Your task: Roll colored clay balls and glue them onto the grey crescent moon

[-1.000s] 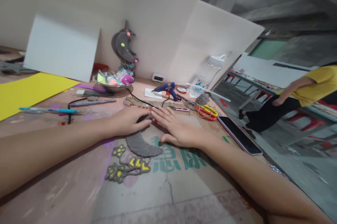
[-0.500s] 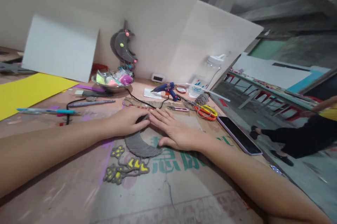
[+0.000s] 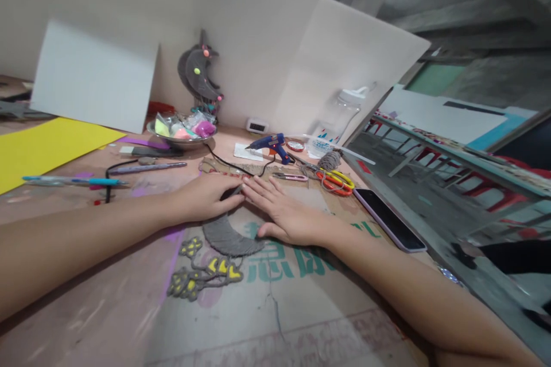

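Observation:
A grey twine-wrapped crescent moon [image 3: 230,238] lies on a cardboard sheet [image 3: 301,292] on the table. My left hand [image 3: 205,197] rests on its upper tip, fingers curled down over it. Beside it my right hand [image 3: 284,212] lies flat on the cardboard, fingers stretched out, fingertips meeting those of the left hand. Below the moon lie small grey-and-yellow twine shapes [image 3: 202,275] joined by cords.
Behind the hands: a blue glue gun [image 3: 271,145], orange and yellow scissors [image 3: 336,180], a twine ball [image 3: 330,160], a phone [image 3: 390,219], a metal bowl of coloured bits [image 3: 183,128], pens [image 3: 73,181], yellow paper [image 3: 43,146], a water bottle [image 3: 340,117]. A finished moon [image 3: 198,74] leans against the wall.
Both hands stay pressed on the moon's tip and hardly move. A person in a yellow shirt at the right has walked out of view toward the lower right.

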Demonstrator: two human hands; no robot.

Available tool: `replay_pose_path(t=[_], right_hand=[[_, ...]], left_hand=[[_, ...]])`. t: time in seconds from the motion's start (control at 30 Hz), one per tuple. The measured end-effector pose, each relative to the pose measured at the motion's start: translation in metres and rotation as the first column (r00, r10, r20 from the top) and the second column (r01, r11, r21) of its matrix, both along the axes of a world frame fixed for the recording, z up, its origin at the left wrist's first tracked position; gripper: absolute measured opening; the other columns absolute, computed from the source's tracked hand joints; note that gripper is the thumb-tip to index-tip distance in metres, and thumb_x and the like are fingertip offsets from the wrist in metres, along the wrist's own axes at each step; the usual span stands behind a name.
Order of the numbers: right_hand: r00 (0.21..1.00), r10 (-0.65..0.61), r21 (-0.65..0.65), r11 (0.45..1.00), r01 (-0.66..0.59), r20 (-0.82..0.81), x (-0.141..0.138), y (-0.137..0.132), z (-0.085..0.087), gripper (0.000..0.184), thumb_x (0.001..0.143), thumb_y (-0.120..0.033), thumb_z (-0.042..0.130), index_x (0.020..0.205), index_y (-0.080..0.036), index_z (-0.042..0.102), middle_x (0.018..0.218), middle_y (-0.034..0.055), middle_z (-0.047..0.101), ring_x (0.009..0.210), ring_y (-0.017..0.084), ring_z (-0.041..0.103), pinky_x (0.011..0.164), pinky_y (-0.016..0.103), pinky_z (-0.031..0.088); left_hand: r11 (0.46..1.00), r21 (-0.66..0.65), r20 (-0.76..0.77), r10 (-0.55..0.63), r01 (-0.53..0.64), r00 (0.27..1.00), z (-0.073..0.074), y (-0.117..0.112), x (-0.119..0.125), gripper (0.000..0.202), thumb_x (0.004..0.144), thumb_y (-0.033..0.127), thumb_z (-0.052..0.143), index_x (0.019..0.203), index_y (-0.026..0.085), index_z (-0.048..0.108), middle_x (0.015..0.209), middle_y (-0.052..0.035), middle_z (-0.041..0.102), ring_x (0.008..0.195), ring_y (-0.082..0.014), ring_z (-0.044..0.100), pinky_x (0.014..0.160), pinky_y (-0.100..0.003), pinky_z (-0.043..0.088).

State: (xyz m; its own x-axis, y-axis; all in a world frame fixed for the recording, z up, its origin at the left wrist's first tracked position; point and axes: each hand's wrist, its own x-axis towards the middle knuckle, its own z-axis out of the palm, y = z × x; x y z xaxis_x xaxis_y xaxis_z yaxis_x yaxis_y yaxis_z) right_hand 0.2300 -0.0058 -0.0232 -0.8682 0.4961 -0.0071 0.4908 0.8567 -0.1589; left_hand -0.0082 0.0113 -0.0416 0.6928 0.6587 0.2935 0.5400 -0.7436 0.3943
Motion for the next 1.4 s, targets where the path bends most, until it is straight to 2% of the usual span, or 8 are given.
replay_pose_path(t=[0.2,0.43,0.6,0.73,0.93,1.07,1.2,1.4], right_hand=[[0.992,-0.112,-0.005,0.994,0.112,0.051,0.019,0.007,0.003,0.075,0.093,-0.058,0.035,0.152,-0.02,0.009,0.158,0.0106,0.007,0.145,0.026,-0.001,0.117,0.054,0.005],[0.999,-0.029,-0.019,0.999,0.03,0.045,0.0,-0.007,0.002,0.085,0.089,-0.063,0.038,0.152,-0.018,0.003,0.158,0.0105,0.001,0.145,0.027,-0.004,0.117,0.052,0.003],[0.996,-0.079,0.011,0.997,0.079,0.032,0.008,0.009,0.0,0.079,0.091,-0.06,0.035,0.152,-0.02,0.003,0.158,0.0096,0.003,0.145,0.026,-0.002,0.117,0.052,0.003],[0.994,-0.084,-0.008,0.996,0.085,0.074,0.019,0.0,0.006,0.079,0.09,-0.061,0.037,0.152,-0.021,0.006,0.158,0.0094,0.005,0.145,0.027,-0.002,0.117,0.053,0.004],[0.998,-0.023,0.013,1.0,0.022,0.056,0.0,-0.006,0.003,0.083,0.089,-0.064,0.036,0.152,-0.021,0.005,0.158,0.0095,-0.001,0.145,0.027,-0.007,0.116,0.053,0.0],[0.996,-0.078,0.034,0.996,0.077,0.043,0.007,0.006,0.0,0.079,0.091,-0.062,0.035,0.152,-0.023,0.005,0.158,0.01,0.0,0.145,0.028,-0.006,0.116,0.055,0.002],[0.996,-0.072,0.005,0.997,0.072,0.061,0.017,-0.003,0.004,0.08,0.091,-0.06,0.037,0.152,-0.02,0.003,0.158,0.0106,0.004,0.145,0.027,-0.005,0.116,0.053,0.002],[1.0,-0.018,-0.023,1.0,0.019,0.024,0.0,-0.01,0.001,0.085,0.09,-0.06,0.041,0.152,-0.019,0.0,0.158,0.011,-0.002,0.145,0.027,-0.007,0.117,0.052,0.003]], left_hand=[[1.0,-0.011,-0.047,0.015,-0.015,0.999,0.003,-0.002,0.0,0.027,0.091,0.035,0.043,0.099,0.02,0.064,0.093,-0.0036,0.069,0.084,-0.0183,0.062,0.074,-0.027,0.045],[1.0,0.003,-0.032,0.017,-0.017,0.999,-0.001,0.0,0.0,0.031,0.092,0.037,0.042,0.11,0.02,0.06,0.11,-0.0064,0.067,0.097,-0.0215,0.062,0.083,-0.03,0.045],[1.0,0.001,-0.027,0.009,-0.009,1.0,0.002,-0.001,0.0,0.026,0.091,0.034,0.043,0.102,0.021,0.063,0.101,-0.0038,0.068,0.088,-0.0186,0.063,0.075,-0.027,0.044],[1.0,-0.001,-0.062,0.026,-0.026,0.998,0.003,-0.001,0.0,0.027,0.091,0.036,0.043,0.098,0.02,0.064,0.094,-0.0035,0.069,0.084,-0.0189,0.063,0.073,-0.028,0.044],[1.0,0.007,-0.023,-0.001,0.001,1.0,0.0,0.001,0.0,0.031,0.093,0.036,0.041,0.113,0.021,0.06,0.113,-0.0063,0.067,0.1,-0.021,0.062,0.084,-0.03,0.045],[1.0,0.005,-0.056,0.026,-0.025,0.998,0.001,0.0,0.0,0.029,0.092,0.036,0.042,0.104,0.02,0.062,0.104,-0.0049,0.069,0.091,-0.0199,0.063,0.078,-0.029,0.045],[1.0,0.016,-0.061,0.018,-0.018,0.998,0.002,0.0,-0.001,0.027,0.092,0.036,0.043,0.098,0.02,0.063,0.095,-0.0035,0.069,0.085,-0.0187,0.063,0.074,-0.027,0.044],[1.0,0.024,-0.007,-0.014,0.014,1.0,-0.002,0.002,-0.001,0.029,0.092,0.033,0.043,0.112,0.021,0.06,0.113,-0.0051,0.067,0.098,-0.0201,0.062,0.083,-0.029,0.045]])
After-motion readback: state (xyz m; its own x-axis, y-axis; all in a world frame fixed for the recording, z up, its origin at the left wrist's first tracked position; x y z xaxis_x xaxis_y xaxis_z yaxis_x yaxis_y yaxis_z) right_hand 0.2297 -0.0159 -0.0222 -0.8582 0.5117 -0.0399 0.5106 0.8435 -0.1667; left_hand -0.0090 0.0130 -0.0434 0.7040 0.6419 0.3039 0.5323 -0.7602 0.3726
